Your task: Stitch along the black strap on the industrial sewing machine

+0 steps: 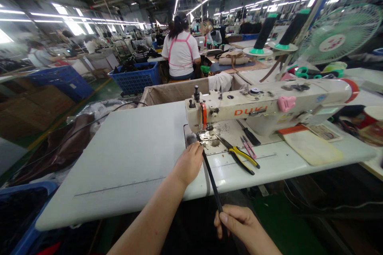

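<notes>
A white sewing machine [233, 107] stands on a pale table [134, 147]. A narrow black strip [213, 177] runs from near the machine's needle plate [209, 137] down over the table's front edge. Closed round the strip's upper end, just in front of the presser foot, is my left hand [190, 161]. Below the table edge my right hand [236, 223] pinches the lower part of the strip between thumb and fingers. Yellow-and-black pliers [239, 157] lie right of the strip, beside pink snips [248, 147] and a black-handled tool [249, 133].
A yellowish cloth pad [312, 145] lies at the right. Behind the machine are thread cones [265, 34] and a green fan [338, 40]. A person in a white shirt [181, 53] sits ahead, near a blue crate [136, 77]. Another blue bin [26, 187] is at lower left.
</notes>
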A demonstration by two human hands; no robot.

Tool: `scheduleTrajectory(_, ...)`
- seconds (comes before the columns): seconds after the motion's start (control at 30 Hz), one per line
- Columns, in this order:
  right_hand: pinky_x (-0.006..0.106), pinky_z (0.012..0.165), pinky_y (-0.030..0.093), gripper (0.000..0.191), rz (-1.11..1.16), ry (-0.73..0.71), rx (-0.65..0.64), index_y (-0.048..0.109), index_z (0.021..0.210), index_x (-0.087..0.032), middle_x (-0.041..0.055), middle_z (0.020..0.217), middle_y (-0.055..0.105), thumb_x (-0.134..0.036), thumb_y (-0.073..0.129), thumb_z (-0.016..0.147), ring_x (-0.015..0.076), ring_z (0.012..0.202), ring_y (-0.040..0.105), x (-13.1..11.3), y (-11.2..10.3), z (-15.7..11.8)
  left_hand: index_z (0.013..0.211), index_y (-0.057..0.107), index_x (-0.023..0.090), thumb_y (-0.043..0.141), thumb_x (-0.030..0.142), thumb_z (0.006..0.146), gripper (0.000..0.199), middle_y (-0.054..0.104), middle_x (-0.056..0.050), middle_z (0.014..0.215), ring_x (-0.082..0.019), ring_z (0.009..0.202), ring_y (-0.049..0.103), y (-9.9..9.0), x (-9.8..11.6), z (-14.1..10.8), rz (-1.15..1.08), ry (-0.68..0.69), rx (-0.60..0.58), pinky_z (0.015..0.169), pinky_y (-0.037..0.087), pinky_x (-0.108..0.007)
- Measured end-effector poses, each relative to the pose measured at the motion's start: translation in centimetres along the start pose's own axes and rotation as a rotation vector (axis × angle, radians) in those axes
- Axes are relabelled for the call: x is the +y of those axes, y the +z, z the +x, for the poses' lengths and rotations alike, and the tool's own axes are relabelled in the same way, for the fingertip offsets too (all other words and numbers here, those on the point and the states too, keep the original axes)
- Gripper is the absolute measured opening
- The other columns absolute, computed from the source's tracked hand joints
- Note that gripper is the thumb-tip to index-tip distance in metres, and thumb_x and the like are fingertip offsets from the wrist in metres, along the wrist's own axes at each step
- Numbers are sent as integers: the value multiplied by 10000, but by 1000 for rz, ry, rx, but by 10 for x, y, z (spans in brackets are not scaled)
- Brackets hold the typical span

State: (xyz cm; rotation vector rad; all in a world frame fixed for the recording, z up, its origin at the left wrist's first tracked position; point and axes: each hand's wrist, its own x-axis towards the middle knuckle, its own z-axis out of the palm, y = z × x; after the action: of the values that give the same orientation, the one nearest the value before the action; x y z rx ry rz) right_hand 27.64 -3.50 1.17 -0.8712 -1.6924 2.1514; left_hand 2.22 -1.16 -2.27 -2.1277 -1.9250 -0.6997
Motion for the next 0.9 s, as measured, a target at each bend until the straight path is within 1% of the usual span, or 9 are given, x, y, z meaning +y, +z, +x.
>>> scheduleTrajectory(0.1,283,626,393,575,-10,-9,0,795,788,-178,35,637,682,-732,690,897,155,631,555,0,0,0,1332,577,129,527,99,992,345,651,-186,1362,-299,1357,615,0,1,2,-27,-30,-13,1197,512,-487)
scheduleTrajectory(0.17,284,623,391,571,-9,-11,2,797,788,-180,32,634,678,-730,692,897,155,628,555,0,0,0,1331,578,122,531,89,984,352,649,-193,1366,-301,1359,614,0,1,2,-36,-37,-7,1197,512,-489)
scheduleTrajectory(0.3,288,627,391,556,0,-9,-5,795,790,-180,32,639,676,-720,706,892,157,631,557,3,-1,1,1303,608,134,545,119,998,312,677,-185,1334,-304,1275,666,1,0,1,1,-24,35,1144,557,-501)
scheduleTrajectory(0.4,288,633,386,541,15,-4,-26,794,813,-181,31,664,681,-712,717,886,160,643,567,4,-1,1,1265,638,146,529,139,1024,265,709,-167,1282,-292,1204,704,2,-2,-1,41,28,54,1098,591,-481)
scheduleTrajectory(0.5,301,690,410,523,-5,-41,-56,784,788,-188,36,707,684,-691,704,907,175,698,593,3,-2,0,1241,655,140,518,154,1036,246,717,-170,1265,-279,1160,721,1,-3,-3,60,72,72,1058,614,-449)
scheduleTrajectory(0.6,324,780,437,512,-86,-112,-63,781,751,-198,49,785,685,-668,685,932,203,799,628,2,-3,0,1241,659,127,513,139,1029,258,719,-177,1253,-281,1144,724,1,-3,-4,77,92,83,1047,619,-449)
scheduleTrajectory(0.77,341,821,461,511,-136,-139,12,768,732,-205,61,859,679,-685,712,899,232,868,642,1,-4,5,1236,658,125,510,130,1023,261,718,-181,1237,-279,1130,723,0,-1,-3,64,100,89,1036,621,-455)
scheduleTrajectory(0.83,342,814,467,502,-144,-126,57,785,782,-208,64,867,700,-700,736,870,235,865,643,1,-2,7,1233,656,113,516,130,1020,255,714,-189,1240,-280,1133,720,-2,-1,-2,52,103,86,1032,622,-451)
scheduleTrajectory(0.9,332,765,469,513,-101,-80,82,798,849,-209,61,833,721,-720,749,847,225,814,638,2,0,10,1227,655,110,524,130,1013,252,711,-193,1249,-284,1135,718,-3,0,-2,46,94,76,1028,624,-450)
